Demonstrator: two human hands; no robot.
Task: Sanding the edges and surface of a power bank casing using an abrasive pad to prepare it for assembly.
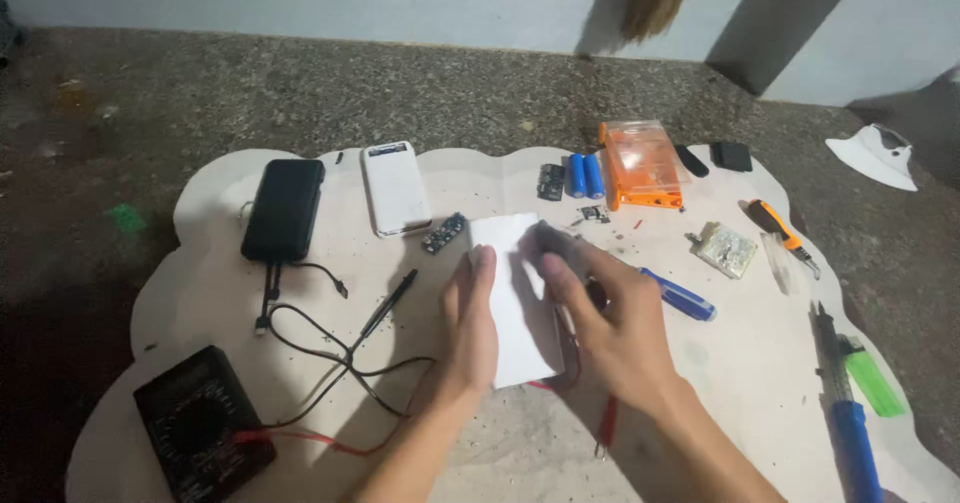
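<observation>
While your left hand (pixel 470 328) and right hand (pixel 610 328) clasp the white casing (pixel 515 308), loose multimeter leads (pixel 340 363) beneath your wrists may snag and drag the multimeter (pixel 200 428).

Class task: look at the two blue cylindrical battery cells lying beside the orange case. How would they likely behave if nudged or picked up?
The blue battery cells are round and lie on their sides on the flat mat, so a sideways nudge would probably set them rolling. The orange case close beside them might stop them on that side. They look rigid and smooth, so perhaps a little slippery.
</observation>
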